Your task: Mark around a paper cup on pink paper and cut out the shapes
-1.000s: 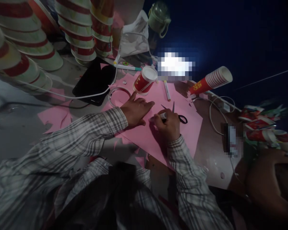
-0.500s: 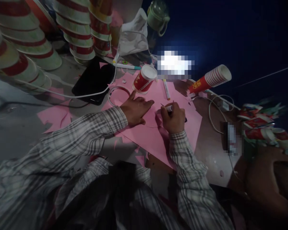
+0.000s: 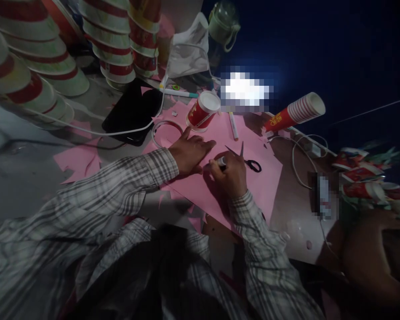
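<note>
One head cam, wearer's own viewpoint, facing forward and steeply down. Wide view, close range: left hand point(image 3: 188, 153) and right hand point(image 3: 230, 173) near centre over pink paper point(image 3: 262, 191), wearer's checked shirt point(image 3: 120, 178) in from 8 and 5 o'clock, torso at 6. Reaches past the table point(image 3: 296, 222) to dark background at 1–2 o'clock; cup stacks point(image 3: 111, 49) loom at 10–11.

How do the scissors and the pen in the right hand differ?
The scissors lie free with their blades apart; the pen is gripped in the right hand. The scissors show a black handle loop, while the pen's visible end is white; fingers hide the rest. Both are over the pink paper.
</note>
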Available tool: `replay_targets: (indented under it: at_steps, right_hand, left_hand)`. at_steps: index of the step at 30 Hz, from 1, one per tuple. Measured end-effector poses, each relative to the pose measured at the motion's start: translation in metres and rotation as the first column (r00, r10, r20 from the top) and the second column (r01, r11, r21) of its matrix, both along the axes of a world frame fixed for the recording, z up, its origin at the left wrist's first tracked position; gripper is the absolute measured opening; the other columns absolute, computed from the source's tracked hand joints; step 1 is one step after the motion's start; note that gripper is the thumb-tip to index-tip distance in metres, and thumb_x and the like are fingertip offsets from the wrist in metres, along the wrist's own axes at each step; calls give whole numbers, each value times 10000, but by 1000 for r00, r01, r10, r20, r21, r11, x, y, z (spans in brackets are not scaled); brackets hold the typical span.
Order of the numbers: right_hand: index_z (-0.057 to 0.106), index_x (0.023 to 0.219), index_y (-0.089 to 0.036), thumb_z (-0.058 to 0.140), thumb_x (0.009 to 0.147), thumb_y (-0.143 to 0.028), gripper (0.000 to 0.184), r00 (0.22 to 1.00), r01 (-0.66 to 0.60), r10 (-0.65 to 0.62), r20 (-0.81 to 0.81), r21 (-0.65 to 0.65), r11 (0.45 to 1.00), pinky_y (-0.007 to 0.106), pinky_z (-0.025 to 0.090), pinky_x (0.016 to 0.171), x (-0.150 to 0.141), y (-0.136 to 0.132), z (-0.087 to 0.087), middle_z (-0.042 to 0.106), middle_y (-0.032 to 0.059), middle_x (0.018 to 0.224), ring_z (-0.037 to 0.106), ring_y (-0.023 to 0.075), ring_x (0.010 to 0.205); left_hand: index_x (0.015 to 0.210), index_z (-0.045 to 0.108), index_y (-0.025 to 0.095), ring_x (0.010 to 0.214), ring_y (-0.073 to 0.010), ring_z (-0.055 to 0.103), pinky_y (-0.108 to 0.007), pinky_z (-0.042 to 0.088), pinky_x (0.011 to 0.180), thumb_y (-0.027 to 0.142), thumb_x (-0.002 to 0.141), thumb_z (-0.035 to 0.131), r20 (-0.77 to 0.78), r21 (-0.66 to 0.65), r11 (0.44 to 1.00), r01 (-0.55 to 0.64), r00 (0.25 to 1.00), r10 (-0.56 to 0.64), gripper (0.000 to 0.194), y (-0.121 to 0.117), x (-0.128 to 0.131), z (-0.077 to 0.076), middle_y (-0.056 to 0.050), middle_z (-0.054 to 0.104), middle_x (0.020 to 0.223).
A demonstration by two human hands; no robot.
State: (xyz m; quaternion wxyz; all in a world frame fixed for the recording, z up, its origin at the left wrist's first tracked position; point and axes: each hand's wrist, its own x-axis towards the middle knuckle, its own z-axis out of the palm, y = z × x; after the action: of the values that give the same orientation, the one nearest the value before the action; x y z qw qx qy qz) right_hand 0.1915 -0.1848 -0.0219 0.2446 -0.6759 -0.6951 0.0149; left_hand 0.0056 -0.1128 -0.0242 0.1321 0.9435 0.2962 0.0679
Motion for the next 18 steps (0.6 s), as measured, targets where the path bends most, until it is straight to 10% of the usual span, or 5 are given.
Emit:
replay_targets:
  at_steps: [18]
  right_hand:
    - [548, 768, -244, 555, 852, -387, 166, 999, 43, -43, 4, -10, 999, 385, 466, 735, 0, -9, 2, 642, 30, 618, 588, 225, 593]
  left_hand:
    - [1546, 355, 141, 1434, -337, 513, -595, 84, 1277, 401, 888, 702, 20, -49, 999, 12, 1000, -11, 788, 0, -2, 0, -185, 632, 1457]
